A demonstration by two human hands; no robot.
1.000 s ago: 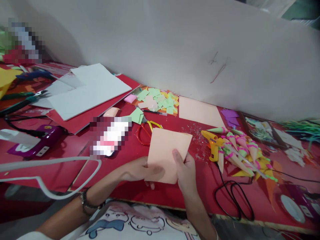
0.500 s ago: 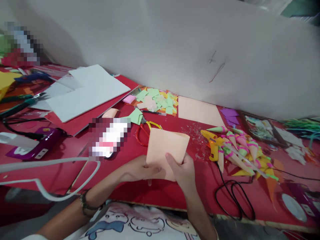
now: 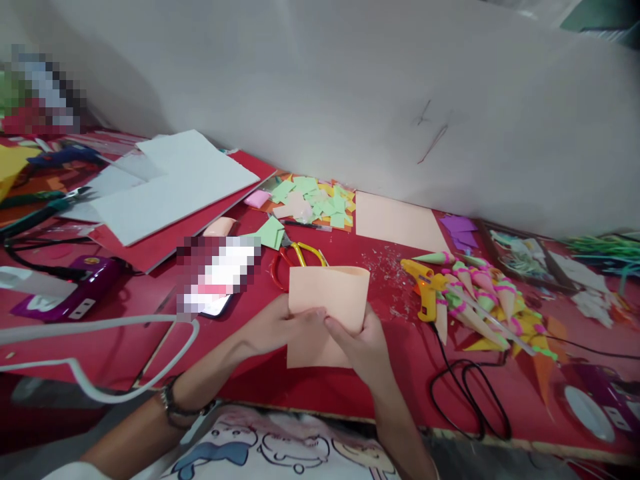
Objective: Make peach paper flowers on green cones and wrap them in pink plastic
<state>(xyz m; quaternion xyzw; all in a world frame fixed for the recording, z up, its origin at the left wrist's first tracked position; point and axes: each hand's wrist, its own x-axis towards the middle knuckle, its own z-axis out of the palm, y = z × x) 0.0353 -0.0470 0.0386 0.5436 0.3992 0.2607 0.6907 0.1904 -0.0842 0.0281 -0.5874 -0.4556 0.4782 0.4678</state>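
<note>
A peach sheet of paper [image 3: 327,287], bent over on itself with a rounded fold at the right, is held up in front of me. My left hand [image 3: 295,320] grips its left side, thumb on the face of the paper. On the right side my right hand [image 3: 363,340] pinches it, thumb in front and fingers behind. Just beyond the paper lie scissors [image 3: 303,255] with red and yellow handles, partly covered by it. Green paper pieces [image 3: 271,233] rest by the scissors' blades.
A yellow glue gun [image 3: 425,287] with a black cord lies at right beside a pile of paper cones [image 3: 483,293]. Left are a phone [image 3: 220,280], a purple power strip [image 3: 90,287] and white boards [image 3: 180,187]. Another peach sheet [image 3: 397,220] lies by the wall.
The held paper has tilted and shifted slightly down and left, its fold now showing at top right. My left thumb has moved up onto it.
</note>
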